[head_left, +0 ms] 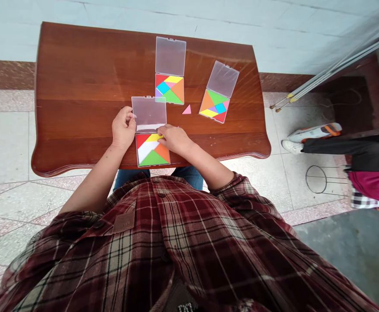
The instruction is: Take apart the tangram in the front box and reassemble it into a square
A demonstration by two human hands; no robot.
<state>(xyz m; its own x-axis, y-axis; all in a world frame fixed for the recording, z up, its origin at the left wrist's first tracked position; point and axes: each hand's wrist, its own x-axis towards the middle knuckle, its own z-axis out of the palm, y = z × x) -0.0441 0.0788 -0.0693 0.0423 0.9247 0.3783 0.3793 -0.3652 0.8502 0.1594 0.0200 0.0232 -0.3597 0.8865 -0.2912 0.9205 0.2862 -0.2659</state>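
Observation:
In front of me at the table's near edge lies an open tangram case [153, 165] holding red, yellow, orange and green pieces, with a white gap between them. My left hand [123, 129] is closed, thumb and fingers pinched at the left edge of its raised clear lid [149, 113]. My right hand [176, 139] bends over the case's upper right corner, its fingertips closed on the end of the yellow tangram piece [153, 138]. The green triangle [153, 158] lies along the near side, and the orange triangle [163, 151] sits at the right.
On the wooden table [85, 86], two more open tangram cases with coloured pieces lie farther off, one behind [170, 89] and one at the right [214, 106]. A loose pink triangle [187, 110] lies between them. A seated person's leg [332, 147] shows at far right.

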